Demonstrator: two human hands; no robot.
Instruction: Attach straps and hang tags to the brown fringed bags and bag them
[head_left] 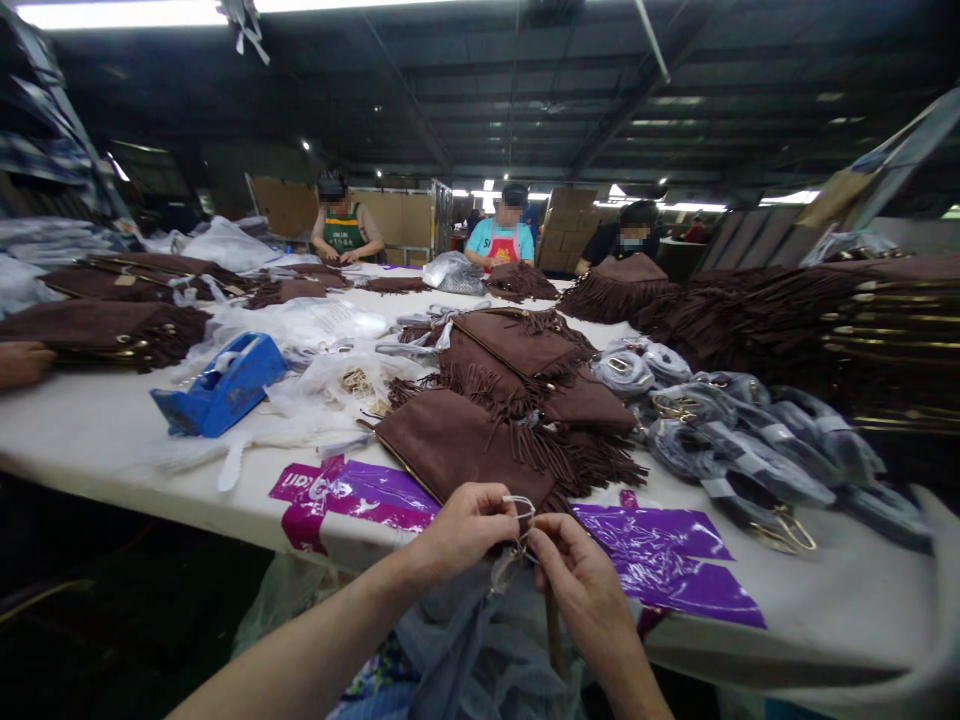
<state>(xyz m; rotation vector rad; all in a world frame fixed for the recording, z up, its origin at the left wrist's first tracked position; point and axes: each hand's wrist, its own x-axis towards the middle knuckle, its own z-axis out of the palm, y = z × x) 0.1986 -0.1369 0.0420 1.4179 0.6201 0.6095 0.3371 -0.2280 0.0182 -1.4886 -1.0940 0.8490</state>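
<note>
At the bottom centre of the frame, the left hand [472, 525] has thumb and fingers pinched together on a thin white cord [519, 500], which loops up above them. The right hand [581, 575], fingers curled, pinches the lower part of the cord between thumb and forefinger. The cord is thus between the hands, in front of the table [112, 440].

Just beyond, purple tape [660, 565] lies along the table's edge; white letters on its left stretch are partly cut off, and I cannot read them whole. A brown bag [457, 445] with a zip and fringe lies at the centre, its contents hidden. Right of it, coiled straps [817, 435] sit in clear wrappers, some with white bands; gold hooks [787, 530] stick out at the near end. Left of centre, a clear plastic bag [315, 385] holds gold-coloured pieces [357, 382], and a blue dispenser [232, 390] carries a white roll. More fringed bags [735, 320] are heaped at the right.

Farther off, at the upper centre, three co-workers stand across the table. A green apron [345, 235] bears pale lettering too small to read; a red apron [501, 247] has a yellow print. Brown cartons [566, 225] stand behind.
</note>
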